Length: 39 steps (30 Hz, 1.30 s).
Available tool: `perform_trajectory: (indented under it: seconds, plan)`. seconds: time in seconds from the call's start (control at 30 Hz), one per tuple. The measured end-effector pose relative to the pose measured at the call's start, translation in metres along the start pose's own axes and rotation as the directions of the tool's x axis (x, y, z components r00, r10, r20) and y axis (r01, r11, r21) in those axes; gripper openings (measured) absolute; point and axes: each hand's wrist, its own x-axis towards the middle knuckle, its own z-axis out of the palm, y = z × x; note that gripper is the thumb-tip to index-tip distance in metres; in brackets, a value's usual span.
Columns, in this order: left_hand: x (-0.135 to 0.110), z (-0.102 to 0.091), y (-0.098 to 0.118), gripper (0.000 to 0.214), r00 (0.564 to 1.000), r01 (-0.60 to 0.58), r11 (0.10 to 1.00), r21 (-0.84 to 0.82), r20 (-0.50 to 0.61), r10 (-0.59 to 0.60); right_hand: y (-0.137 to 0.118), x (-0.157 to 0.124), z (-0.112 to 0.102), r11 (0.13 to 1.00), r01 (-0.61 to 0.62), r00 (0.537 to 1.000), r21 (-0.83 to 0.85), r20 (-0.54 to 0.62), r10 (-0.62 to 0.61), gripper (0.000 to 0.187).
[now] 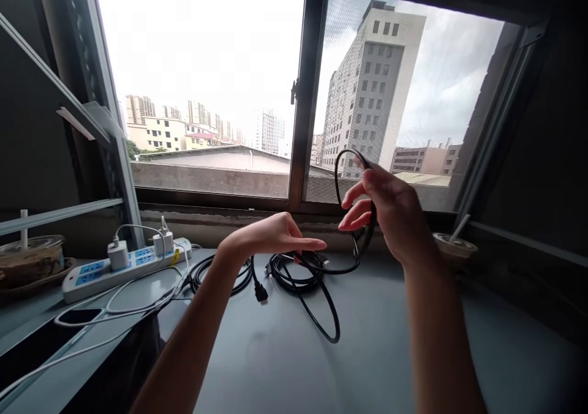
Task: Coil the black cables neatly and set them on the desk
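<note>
Window (202, 46) fills the upper frame, buildings outside, dim walls at the edges. Grey-blue table (376, 346) across the bottom. Power strip (138, 258) at left, chargers plugged in; lidded cup (454, 247) at right.

Right hand (390, 199), right of centre: grip clamped on black cable (342, 272), thumb against forefinger, a loop standing off the table. Left hand (271, 233), centre: thumb out over the cable; can't tell if that grip is clamped. Cable's slack drops to the table at centre.

Step reads as mid-loop handling; next move likely calls for controlling the slack without snagging the plug (261, 293).
</note>
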Motion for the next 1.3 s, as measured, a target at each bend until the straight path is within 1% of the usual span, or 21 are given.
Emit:
perform_trajectory:
  seconds: [0.07, 0.17, 0.23, 0.33, 0.4, 0.47, 0.63, 0.7, 0.73, 0.8, 0.87, 0.97, 1.03, 1.07, 1.1, 1.13, 1.17, 1.2, 1.23, 1.27, 1.3]
  plan:
    - [-0.001, -0.001, 0.002, 0.046, 0.999, -0.017, 1.000, -0.012, -0.052, 0.016, -0.005, -0.002, -0.002, 0.998, 0.064, 0.990, 0.008, -0.123, -0.062, 0.038]
    - [-0.003, 0.005, 0.011, 0.043, 0.994, -0.066, 0.996, -0.055, -0.092, 0.060, -0.012, -0.005, -0.002, 0.983, 0.182, 0.940, 0.030, -0.299, -0.165, 0.035]
    - [-0.003, 0.011, 0.017, 0.044, 1.000, -0.029, 0.998, -0.051, -0.014, 0.028, -0.016, -0.006, 0.000, 0.968, 0.250, 0.894, 0.018, -0.389, -0.223, 0.033]
    - [-0.006, 0.017, 0.023, 0.052, 0.972, 0.080, 0.997, -0.014, 0.222, -0.075, -0.020, -0.008, 0.000, 0.957, 0.291, 0.846, -0.010, -0.464, -0.262, 0.034]
    - [-0.009, 0.017, 0.027, 0.055, 0.928, 0.123, 0.992, -0.015, 0.355, -0.109, -0.022, -0.008, -0.003, 0.955, 0.296, 0.824, 0.024, -0.513, -0.243, 0.034]
    - [-0.012, 0.017, 0.032, 0.055, 0.903, 0.137, 0.990, -0.014, 0.412, -0.120, -0.023, -0.008, -0.005, 0.951, 0.298, 0.791, 0.087, -0.581, -0.195, 0.033]
    - [-0.010, 0.032, 0.047, 0.056, 0.941, 0.104, 0.993, 0.061, 0.318, -0.119, -0.025, -0.009, 0.000, 0.930, 0.300, 0.688, 0.214, -0.723, -0.055, 0.038]
    - [-0.008, 0.039, 0.051, 0.055, 0.913, 0.098, 0.992, 0.084, 0.389, -0.123, -0.027, -0.011, 0.002, 0.926, 0.298, 0.659, 0.233, -0.752, -0.023, 0.038]
    - [-0.007, 0.041, 0.052, 0.055, 0.885, 0.092, 0.992, 0.083, 0.451, -0.120, -0.028, -0.011, 0.001, 0.920, 0.296, 0.659, 0.256, -0.752, -0.003, 0.036]
    - [-0.007, 0.041, 0.053, 0.053, 0.832, 0.080, 0.995, 0.064, 0.545, -0.102, -0.029, -0.013, -0.006, 0.885, 0.307, 0.687, 0.351, -0.725, 0.048, 0.034]
    - [-0.010, 0.035, 0.051, 0.047, 0.833, 0.066, 0.997, 0.034, 0.548, -0.074, -0.029, -0.013, -0.019, 0.801, 0.349, 0.729, 0.487, -0.678, 0.094, 0.034]
    - [-0.015, 0.021, 0.044, 0.047, 0.918, 0.030, 0.999, -0.010, 0.396, -0.024, -0.023, -0.013, -0.043, 0.616, 0.410, 0.834, 0.673, -0.549, 0.044, 0.035]
    - [-0.018, 0.011, 0.036, 0.052, 0.970, -0.005, 1.000, -0.021, 0.241, 0.010, -0.020, -0.016, -0.056, 0.422, 0.373, 0.916, 0.826, -0.401, -0.024, 0.034]
    - [-0.020, 0.005, 0.031, 0.054, 0.986, -0.008, 1.000, -0.009, 0.167, 0.009, -0.019, -0.018, -0.061, 0.261, 0.318, 0.947, 0.911, -0.319, -0.041, 0.035]
    - [-0.021, 0.000, 0.026, 0.055, 0.995, 0.000, 1.000, 0.014, 0.095, -0.001, -0.018, -0.021, -0.064, 0.043, 0.233, 0.972, 0.971, -0.232, -0.040, 0.038]
    - [-0.022, -0.006, 0.020, 0.055, 0.999, 0.021, 0.999, 0.047, 0.028, -0.022, -0.019, -0.023, -0.066, -0.225, 0.120, 0.991, 0.967, -0.132, -0.035, 0.041]
    - [-0.023, -0.011, 0.015, 0.055, 0.998, 0.048, 0.995, 0.086, -0.044, -0.044, -0.019, -0.026, -0.067, -0.488, 0.004, 0.999, 0.873, -0.026, -0.040, 0.043]
    - [-0.024, -0.016, 0.009, 0.055, 0.991, 0.078, 0.989, 0.123, -0.117, -0.064, -0.020, -0.029, -0.067, -0.694, -0.091, 0.996, 0.714, 0.059, -0.071, 0.044]
    - [-0.025, -0.021, 0.003, 0.055, 0.979, 0.104, 0.983, 0.154, -0.187, -0.074, -0.020, -0.031, -0.068, -0.822, -0.159, 0.987, 0.548, 0.112, -0.116, 0.044]
    - [-0.026, -0.026, -0.002, 0.056, 0.964, 0.126, 0.977, 0.174, -0.254, -0.079, -0.020, -0.032, -0.068, -0.878, -0.193, 0.980, 0.438, 0.131, -0.150, 0.043]
    - [-0.028, -0.031, -0.008, 0.056, 0.947, 0.142, 0.973, 0.182, -0.310, -0.080, -0.020, -0.032, -0.070, -0.882, -0.190, 0.981, 0.431, 0.116, -0.155, 0.042]
